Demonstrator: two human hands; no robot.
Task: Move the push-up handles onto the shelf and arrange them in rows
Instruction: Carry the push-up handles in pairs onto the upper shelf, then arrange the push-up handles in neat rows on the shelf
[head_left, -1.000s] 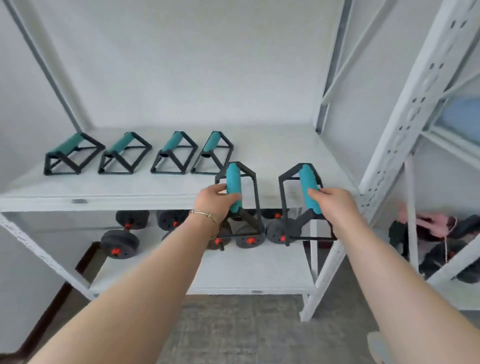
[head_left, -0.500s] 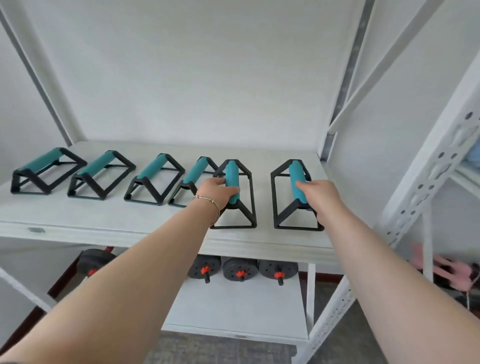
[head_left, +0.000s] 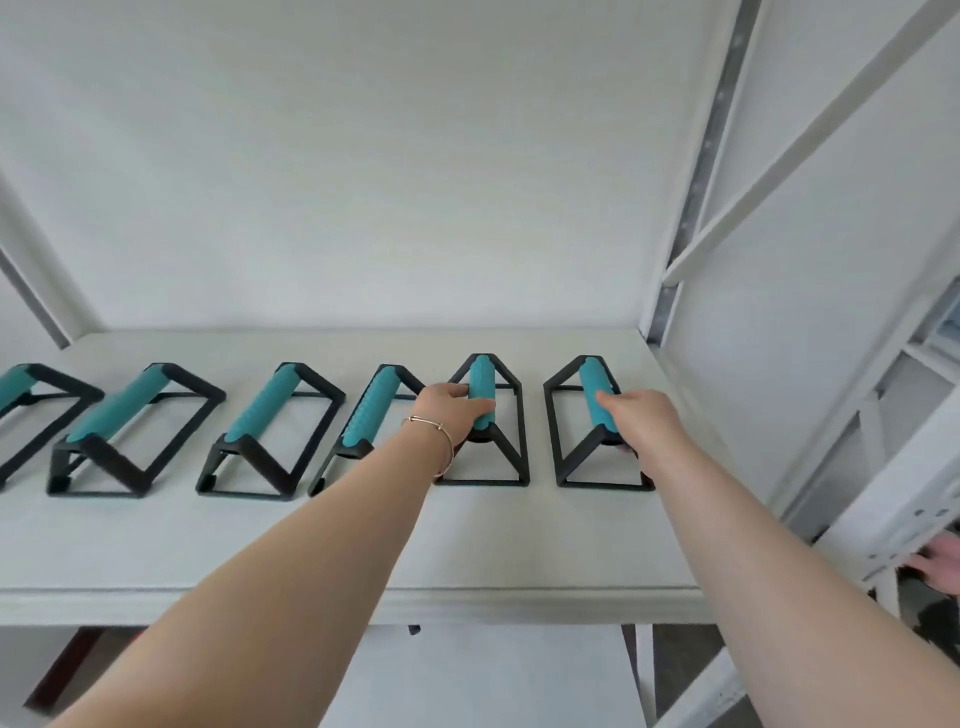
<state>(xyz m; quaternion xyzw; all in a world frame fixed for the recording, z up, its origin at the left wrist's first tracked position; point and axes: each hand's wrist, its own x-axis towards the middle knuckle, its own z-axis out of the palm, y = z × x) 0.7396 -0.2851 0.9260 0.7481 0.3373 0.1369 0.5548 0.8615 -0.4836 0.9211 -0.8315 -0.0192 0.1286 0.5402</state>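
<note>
Shelf (head_left: 519, 545): six push-up handles rowed | left hand (head_left: 451, 410) grip wrapped on fifth handle (head_left: 480, 384) | right hand (head_left: 641, 418) grip apparently closed on sixth handle (head_left: 592, 379), 3 o'clock end.

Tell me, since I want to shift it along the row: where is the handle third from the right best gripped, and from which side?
Judging by its pose, grip that push-up handle by the teal foam bar, coming from above and the shelf's front. The bar is its highest part, runs front to back, and has open space beneath for fingers. The left hand and right hand grip its neighbours likewise.
</note>
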